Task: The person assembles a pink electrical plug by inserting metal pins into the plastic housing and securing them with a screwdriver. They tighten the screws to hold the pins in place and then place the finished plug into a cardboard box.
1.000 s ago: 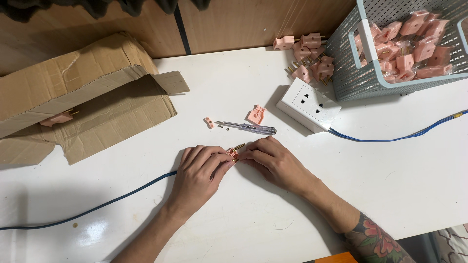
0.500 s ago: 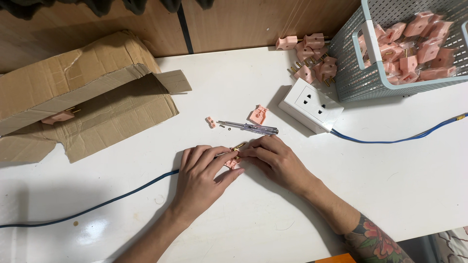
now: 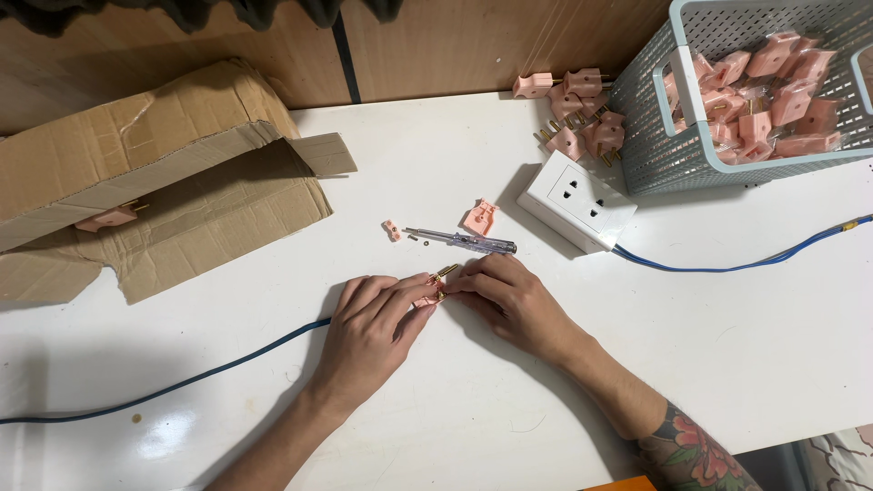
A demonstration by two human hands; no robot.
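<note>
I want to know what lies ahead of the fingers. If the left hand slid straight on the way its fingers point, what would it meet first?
The left hand points up and right, at the pink plug it already touches, with the right hand just past; beyond them probably the screwdriver.

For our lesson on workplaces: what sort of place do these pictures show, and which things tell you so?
Probably a small workbench for assembling electrical plugs by hand: a basket of pink plugs, a screwdriver, and a white socket block on the table.
</note>
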